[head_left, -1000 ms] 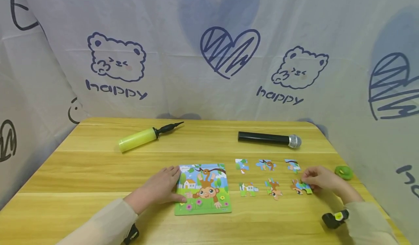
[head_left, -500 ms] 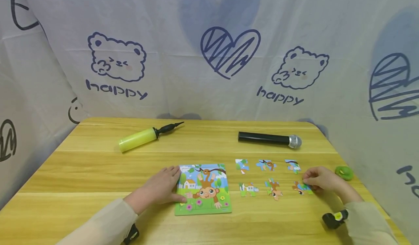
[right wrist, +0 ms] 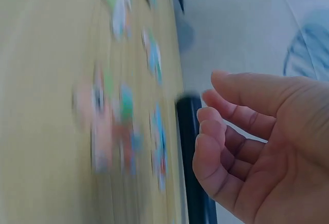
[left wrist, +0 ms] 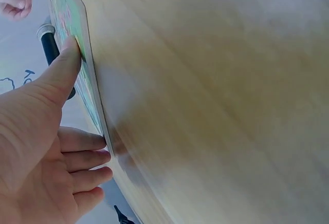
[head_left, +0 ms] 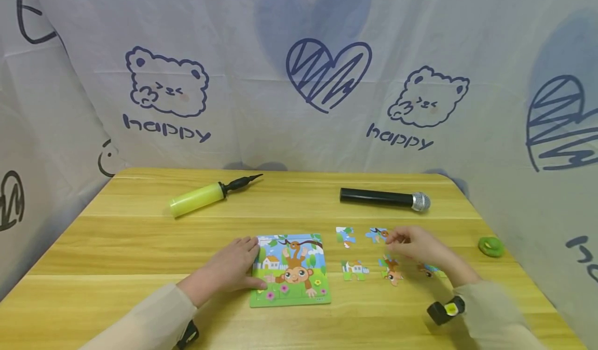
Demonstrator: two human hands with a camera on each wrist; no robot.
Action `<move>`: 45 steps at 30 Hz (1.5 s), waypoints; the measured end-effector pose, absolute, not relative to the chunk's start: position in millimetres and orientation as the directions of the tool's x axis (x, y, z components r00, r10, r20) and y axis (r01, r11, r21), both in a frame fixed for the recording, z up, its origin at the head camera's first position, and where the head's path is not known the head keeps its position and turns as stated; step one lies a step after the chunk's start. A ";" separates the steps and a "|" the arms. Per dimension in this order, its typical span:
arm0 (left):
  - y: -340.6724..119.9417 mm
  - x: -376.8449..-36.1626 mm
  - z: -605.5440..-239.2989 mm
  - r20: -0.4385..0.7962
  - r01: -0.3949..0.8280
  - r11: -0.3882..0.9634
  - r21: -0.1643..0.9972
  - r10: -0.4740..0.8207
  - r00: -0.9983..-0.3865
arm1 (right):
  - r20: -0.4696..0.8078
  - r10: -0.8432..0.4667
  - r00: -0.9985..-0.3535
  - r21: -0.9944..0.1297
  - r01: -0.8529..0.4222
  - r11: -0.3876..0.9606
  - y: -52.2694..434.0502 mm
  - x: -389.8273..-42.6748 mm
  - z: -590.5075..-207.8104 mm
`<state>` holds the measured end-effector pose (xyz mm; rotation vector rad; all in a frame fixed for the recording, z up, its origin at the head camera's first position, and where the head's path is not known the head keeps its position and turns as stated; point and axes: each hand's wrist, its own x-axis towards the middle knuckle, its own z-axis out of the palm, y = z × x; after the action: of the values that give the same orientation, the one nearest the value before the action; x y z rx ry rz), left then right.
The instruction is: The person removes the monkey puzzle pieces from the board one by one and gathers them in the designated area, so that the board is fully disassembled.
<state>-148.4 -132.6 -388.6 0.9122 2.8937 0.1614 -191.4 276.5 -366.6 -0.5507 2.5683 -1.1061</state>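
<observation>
Resting flat on the left edge of the puzzle board (head_left: 290, 269), the left hand (head_left: 229, 271) has straight fingers (left wrist: 85, 160) against the board's side and the thumb (left wrist: 60, 75) laid on its picture face, nothing gripped. Right hand (head_left: 416, 245) hovers right of the board over the loose puzzle pieces (head_left: 355, 269), fingers loosely curled and holding nothing; the right wrist view is motion-blurred. Pieces lie in two rows just right of the board, flat on the wooden table (head_left: 140, 246): five show, the hand hides part of the far row, and one near-row piece (head_left: 432, 271) peeks out beside the wrist. Black microphone (head_left: 383, 198) lies beyond the pieces, well back from the board, its silver head pointing right. Yellow hand pump (head_left: 205, 194) lies beyond the board to the left, nozzle pointing right. Small green thing (head_left: 490, 246) sits far right of the board near the table edge. Printed cloth backdrop (head_left: 299, 80) hangs behind the table.
</observation>
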 end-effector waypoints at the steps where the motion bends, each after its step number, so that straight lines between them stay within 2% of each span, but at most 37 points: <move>1: -132.4 -148.4 -388.6 -0.064 0.567 0.814 0.126 0.577 -0.814 | -0.113 -0.474 -0.873 -0.749 -0.239 0.619 267.8 -191.5 -366.5; 10: -131.8 -147.2 -387.7 -0.087 0.553 0.822 0.136 0.566 -0.820 | -0.090 -0.647 -0.757 -0.737 -0.387 0.555 192.8 -190.2 -372.9; 20: -133.2 -143.3 -384.8 -0.178 0.517 0.829 0.211 0.553 -0.814 | -0.087 -0.740 -0.667 -0.750 -0.445 0.489 117.9 -180.7 -381.7; 26: -135.2 -142.7 -387.1 -0.178 0.535 0.817 0.215 0.572 -0.801 | -0.103 -0.764 -0.637 -0.768 -0.437 0.468 88.5 -174.9 -385.7; 34: -136.2 -142.5 -387.2 -0.163 0.559 0.806 0.194 0.589 -0.792 | -0.134 -0.751 -0.647 -0.698 -0.476 0.534 62.2 -168.5 -390.6; 45: -136.6 -142.2 -388.8 -0.177 0.556 0.810 0.186 0.584 -0.792 | -0.069 -0.693 -0.718 -0.496 -0.578 0.648 47.5 -155.6 -397.5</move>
<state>-142.2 -136.6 -388.8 0.8852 2.7706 0.1820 -155.6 47.5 -397.5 -1.0291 2.6155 -0.6581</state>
